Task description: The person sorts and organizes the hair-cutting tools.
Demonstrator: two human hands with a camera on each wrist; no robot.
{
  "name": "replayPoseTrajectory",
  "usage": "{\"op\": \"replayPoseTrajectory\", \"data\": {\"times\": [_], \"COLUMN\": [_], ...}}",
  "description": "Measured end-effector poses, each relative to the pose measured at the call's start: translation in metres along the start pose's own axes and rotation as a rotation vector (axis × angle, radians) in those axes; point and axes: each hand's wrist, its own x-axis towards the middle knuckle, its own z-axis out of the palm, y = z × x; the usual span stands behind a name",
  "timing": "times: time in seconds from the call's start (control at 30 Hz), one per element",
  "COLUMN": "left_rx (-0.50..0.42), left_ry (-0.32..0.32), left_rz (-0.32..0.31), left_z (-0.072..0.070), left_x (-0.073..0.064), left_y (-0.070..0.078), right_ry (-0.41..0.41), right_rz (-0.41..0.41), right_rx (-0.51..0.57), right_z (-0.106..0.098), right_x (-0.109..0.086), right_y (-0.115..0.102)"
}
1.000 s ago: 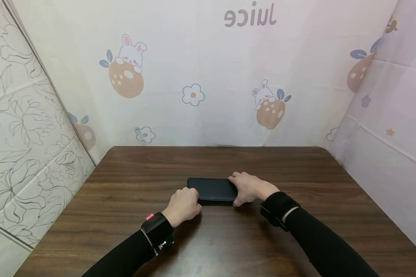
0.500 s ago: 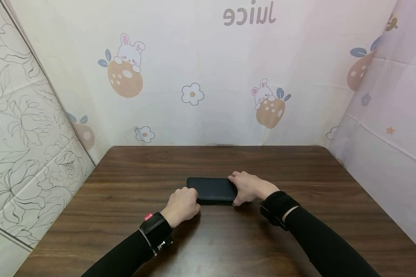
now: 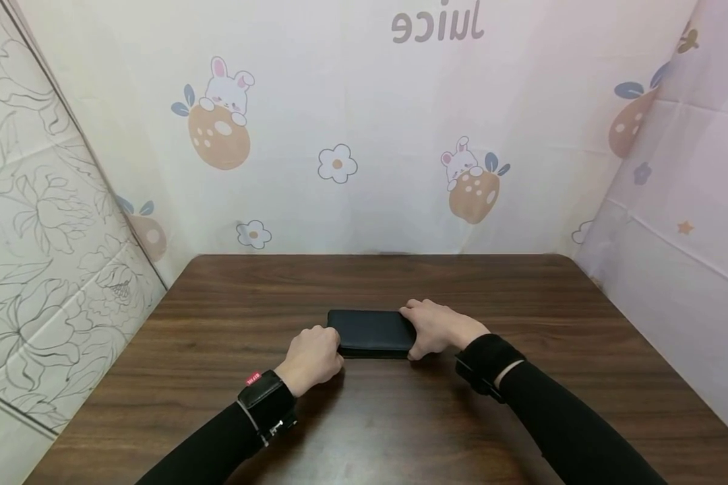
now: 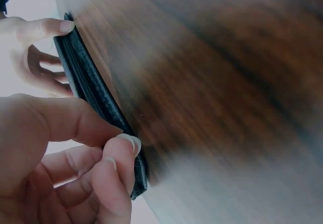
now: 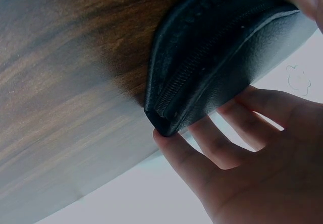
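Note:
A black zippered wallet [image 3: 373, 334] lies flat near the middle of the wooden table, its zipper [image 5: 184, 77] running along the edge that faces me. At its left end, my left hand [image 3: 312, 357] has thumb and index finger pinched together at the zipper line [image 4: 88, 82]; the zipper pull between the fingertips is hidden. My right hand [image 3: 437, 328] grips the wallet's right end, thumb at the near corner and fingers [image 5: 217, 143] spread around the end and far side. From the right wrist, the zipper teeth look meshed near that end.
The brown wood-grain table [image 3: 400, 431] reaches back to a pale curtain [image 3: 394, 101] printed with rabbits and flowers. More patterned cloth hangs to the left [image 3: 42, 222] and right [image 3: 691, 222].
My left hand has shifted slightly left and toward me, showing more of the wallet's near left corner. The right hand and the wallet have stayed in place.

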Motion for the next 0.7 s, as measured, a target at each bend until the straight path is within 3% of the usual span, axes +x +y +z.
{"op": "replayPoseTrajectory", "data": {"times": [0.7], "left_rx": [-0.051], "left_ry": [-0.021], "left_rz": [0.024], "left_z": [-0.0036], "left_x": [0.0001], "left_y": [-0.005], "right_ry": [-0.004], "right_rz": [-0.002], "right_rx": [-0.007], "right_z": [-0.001], "right_x": [0.0006], "right_y": [-0.0005]}}
